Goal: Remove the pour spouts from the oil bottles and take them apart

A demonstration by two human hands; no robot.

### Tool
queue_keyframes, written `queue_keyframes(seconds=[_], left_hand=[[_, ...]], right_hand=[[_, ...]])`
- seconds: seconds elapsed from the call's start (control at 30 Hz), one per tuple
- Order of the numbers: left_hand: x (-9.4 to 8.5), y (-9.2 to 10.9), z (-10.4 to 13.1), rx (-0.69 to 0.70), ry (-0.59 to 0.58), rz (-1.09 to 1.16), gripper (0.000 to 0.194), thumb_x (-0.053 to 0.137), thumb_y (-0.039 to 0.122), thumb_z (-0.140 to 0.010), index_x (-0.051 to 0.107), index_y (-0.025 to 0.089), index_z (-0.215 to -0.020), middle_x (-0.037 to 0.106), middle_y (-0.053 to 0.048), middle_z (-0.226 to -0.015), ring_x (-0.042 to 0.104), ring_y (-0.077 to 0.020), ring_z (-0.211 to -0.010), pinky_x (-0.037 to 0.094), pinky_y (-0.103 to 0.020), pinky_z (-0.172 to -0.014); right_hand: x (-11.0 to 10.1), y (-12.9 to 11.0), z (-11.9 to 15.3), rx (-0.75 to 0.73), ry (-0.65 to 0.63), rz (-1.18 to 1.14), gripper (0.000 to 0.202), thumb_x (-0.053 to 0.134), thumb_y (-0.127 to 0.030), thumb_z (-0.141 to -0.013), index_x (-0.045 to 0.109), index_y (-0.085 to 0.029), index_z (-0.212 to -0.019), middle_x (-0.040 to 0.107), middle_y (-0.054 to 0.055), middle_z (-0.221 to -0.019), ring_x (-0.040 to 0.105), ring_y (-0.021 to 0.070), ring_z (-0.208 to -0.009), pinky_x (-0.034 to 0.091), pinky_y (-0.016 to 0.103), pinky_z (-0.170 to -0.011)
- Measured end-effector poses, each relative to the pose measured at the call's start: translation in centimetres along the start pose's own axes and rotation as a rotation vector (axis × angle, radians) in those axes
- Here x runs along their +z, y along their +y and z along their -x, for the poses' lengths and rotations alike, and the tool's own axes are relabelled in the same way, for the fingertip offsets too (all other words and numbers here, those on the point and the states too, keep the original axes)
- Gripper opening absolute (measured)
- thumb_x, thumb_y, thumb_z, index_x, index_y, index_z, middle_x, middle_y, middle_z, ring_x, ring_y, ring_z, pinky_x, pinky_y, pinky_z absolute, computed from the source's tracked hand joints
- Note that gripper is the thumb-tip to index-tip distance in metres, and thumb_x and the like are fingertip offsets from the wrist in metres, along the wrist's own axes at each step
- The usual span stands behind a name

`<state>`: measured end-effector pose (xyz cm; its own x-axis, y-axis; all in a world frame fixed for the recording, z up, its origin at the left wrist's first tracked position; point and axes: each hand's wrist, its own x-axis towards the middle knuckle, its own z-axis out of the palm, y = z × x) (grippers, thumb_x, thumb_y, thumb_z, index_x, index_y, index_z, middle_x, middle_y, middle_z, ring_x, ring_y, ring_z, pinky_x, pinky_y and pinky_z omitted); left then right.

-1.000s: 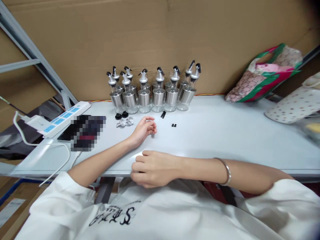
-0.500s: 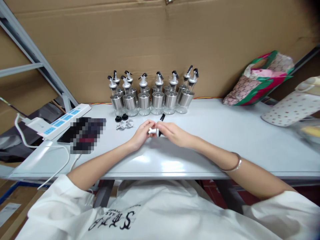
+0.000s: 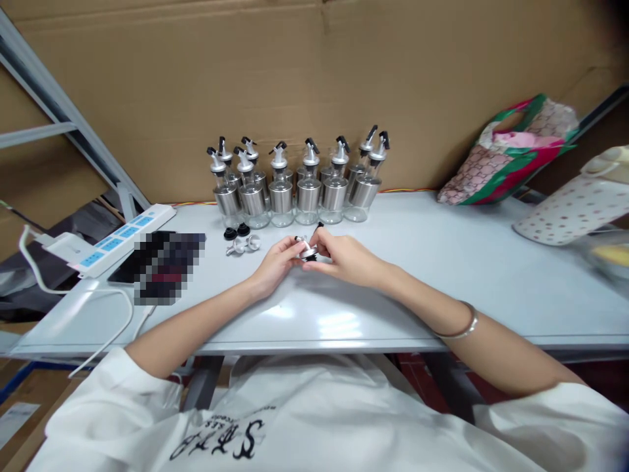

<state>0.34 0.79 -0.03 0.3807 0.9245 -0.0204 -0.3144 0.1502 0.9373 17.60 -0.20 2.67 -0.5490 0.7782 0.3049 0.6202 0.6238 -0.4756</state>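
Note:
Above the middle of the table, a silver pour spout [image 3: 308, 253] with a black ribbed stopper underneath is held between both hands. My left hand [image 3: 276, 263] pinches it from the left with thumb and fingers. My right hand [image 3: 346, 259] closes on its other side, thumb low by the stopper and index finger bent over the top. Just behind the right fingers shows a small black piece [image 3: 320, 226], partly hidden. To the left lie two black stoppers [image 3: 236, 231] and two silver spout tops [image 3: 244, 245]. Fingers cover part of the held spout.
Several glass bottles [image 3: 308, 195] with steel sleeves, most showing black-levered spouts, line the back by the cardboard. At left are a power strip [image 3: 122, 237], a white cable [image 3: 128, 314] and a pixelated dark object [image 3: 167, 269]. A patterned bag [image 3: 506, 154] and spotted container [image 3: 572, 206] stand right.
The spout has turned from lying sideways to nearly upright, its black stopper now pointing down. My right fingers have shifted around it, closer to the small black piece.

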Motion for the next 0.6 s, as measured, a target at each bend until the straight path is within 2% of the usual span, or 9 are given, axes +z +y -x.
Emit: queue_keyframes(seconds=[0.17, 0.27, 0.33, 0.47, 0.6], left_hand=[[0.2, 0.3, 0.1, -0.048, -0.028, 0.042, 0.018, 0.058, 0.028, -0.077, 0.044, 0.018, -0.074, 0.060, 0.001, -0.073, 0.059, -0.0116, -0.069, 0.048, -0.028, -0.073], [0.2, 0.5, 0.3, -0.071, -0.039, 0.012, 0.014, 0.055, 0.025, -0.078, 0.044, 0.017, -0.075, 0.058, 0.001, -0.067, 0.057, -0.0113, -0.061, 0.047, -0.027, -0.068], [0.2, 0.7, 0.3, -0.072, -0.043, -0.001, 0.014, 0.055, 0.026, -0.078, 0.046, 0.016, -0.075, 0.056, 0.002, -0.066, 0.055, -0.0099, -0.058, 0.045, -0.025, -0.064], [0.1, 0.6, 0.2, -0.065, -0.082, -0.046, 0.020, 0.059, 0.031, -0.079, 0.052, 0.014, -0.074, 0.055, 0.001, -0.069, 0.054, -0.0095, -0.061, 0.045, -0.024, -0.065], [-0.1, 0.3, 0.1, -0.053, -0.103, -0.061, 0.024, 0.061, 0.036, -0.079, 0.053, 0.014, -0.075, 0.056, 0.001, -0.070, 0.054, -0.0091, -0.061, 0.045, -0.023, -0.065]], right_hand=[[-0.9, -0.1, 0.3, -0.111, 0.128, 0.016, 0.021, 0.042, -0.023, -0.085, 0.040, -0.016, -0.104, 0.053, 0.011, -0.095, 0.051, 0.0193, -0.079, 0.042, 0.034, -0.072], [-1.4, 0.6, 0.2, -0.145, 0.105, -0.002, 0.017, 0.034, -0.017, -0.088, 0.044, -0.016, -0.102, 0.053, 0.010, -0.094, 0.051, 0.0185, -0.079, 0.044, 0.033, -0.072], [-1.6, 1.0, 0.1, -0.162, 0.059, 0.010, 0.022, 0.030, -0.017, -0.092, 0.050, -0.016, -0.100, 0.054, 0.009, -0.088, 0.051, 0.0184, -0.077, 0.044, 0.032, -0.071], [-1.8, 1.2, 0.1, -0.233, 0.020, 0.067, 0.030, 0.033, -0.024, -0.095, 0.062, -0.017, -0.099, 0.052, 0.009, -0.089, 0.052, 0.0178, -0.076, 0.044, 0.031, -0.071], [-1.8, 0.9, 0.2, -0.229, -0.015, 0.079, 0.029, 0.036, -0.027, -0.095, 0.064, -0.019, -0.103, 0.053, 0.007, -0.084, 0.052, 0.0168, -0.072, 0.043, 0.028, -0.069]])
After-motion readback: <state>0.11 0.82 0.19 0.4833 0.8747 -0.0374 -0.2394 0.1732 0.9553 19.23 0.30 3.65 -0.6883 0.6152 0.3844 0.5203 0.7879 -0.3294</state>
